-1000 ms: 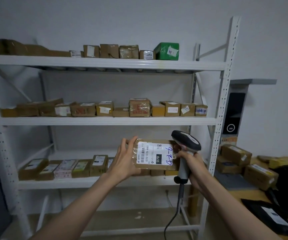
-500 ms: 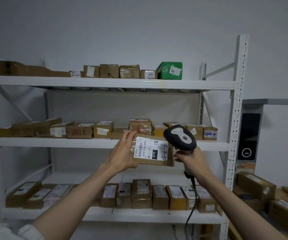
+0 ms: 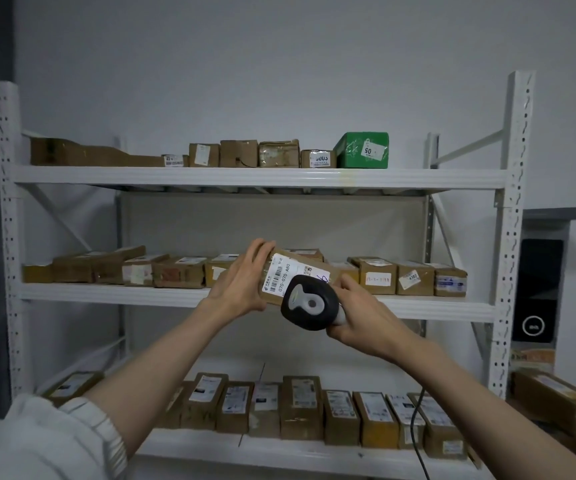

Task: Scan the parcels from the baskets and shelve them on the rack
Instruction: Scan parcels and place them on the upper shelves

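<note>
The left hand (image 3: 241, 284) grips a brown parcel (image 3: 291, 275) by its left end, fingers curled over the top edge, holding it raised in front of the rack's (image 3: 511, 209) middle shelf (image 3: 106, 295). The parcel's long axis runs from about 10 o'clock down to 4 o'clock, and its white label (image 3: 279, 277) faces the camera. The right hand (image 3: 362, 320) is wrapped around the handle of a barcode scanner (image 3: 309, 303), whose dark head overlaps the parcel's lower right part; its cable (image 3: 414, 424) hangs toward 6 o'clock. Behind the hands, the middle shelf holds a row of brown boxes. The top shelf (image 3: 245, 177) carries more boxes, ending at 1 o'clock in a green box (image 3: 361, 150). The bottom shelf (image 3: 297, 453) holds a row of labelled boxes.
</note>
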`<state>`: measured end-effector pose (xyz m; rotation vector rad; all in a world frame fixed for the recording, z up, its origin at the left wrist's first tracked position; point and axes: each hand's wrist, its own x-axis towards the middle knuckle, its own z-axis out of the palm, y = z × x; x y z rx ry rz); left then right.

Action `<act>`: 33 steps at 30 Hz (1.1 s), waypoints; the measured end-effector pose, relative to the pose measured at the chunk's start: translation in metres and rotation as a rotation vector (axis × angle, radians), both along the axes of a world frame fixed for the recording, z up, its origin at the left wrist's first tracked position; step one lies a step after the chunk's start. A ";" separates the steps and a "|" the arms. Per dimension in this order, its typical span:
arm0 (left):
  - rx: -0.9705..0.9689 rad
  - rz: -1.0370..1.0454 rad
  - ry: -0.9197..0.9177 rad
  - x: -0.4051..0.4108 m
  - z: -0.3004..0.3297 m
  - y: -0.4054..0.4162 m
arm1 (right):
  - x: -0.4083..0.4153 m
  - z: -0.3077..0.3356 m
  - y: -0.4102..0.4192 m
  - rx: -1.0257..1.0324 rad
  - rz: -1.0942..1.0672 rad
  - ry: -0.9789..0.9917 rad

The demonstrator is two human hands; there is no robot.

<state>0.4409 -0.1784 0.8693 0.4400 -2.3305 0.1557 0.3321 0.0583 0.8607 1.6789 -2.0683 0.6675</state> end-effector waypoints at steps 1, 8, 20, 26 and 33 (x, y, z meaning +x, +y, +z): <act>-0.003 0.007 0.006 -0.002 0.003 -0.001 | -0.001 0.002 -0.002 0.005 0.000 0.010; -0.044 0.004 0.017 -0.008 0.017 -0.004 | -0.006 0.013 -0.006 -0.025 -0.024 0.070; -0.032 -0.083 0.090 -0.033 0.048 0.011 | -0.036 0.040 0.004 -0.039 -0.132 0.160; 0.040 -0.136 0.176 -0.063 0.066 0.023 | -0.058 0.060 0.019 -0.213 -0.119 0.006; 0.186 -0.182 0.370 -0.108 0.096 0.058 | -0.094 0.082 0.037 -0.558 -0.060 -0.272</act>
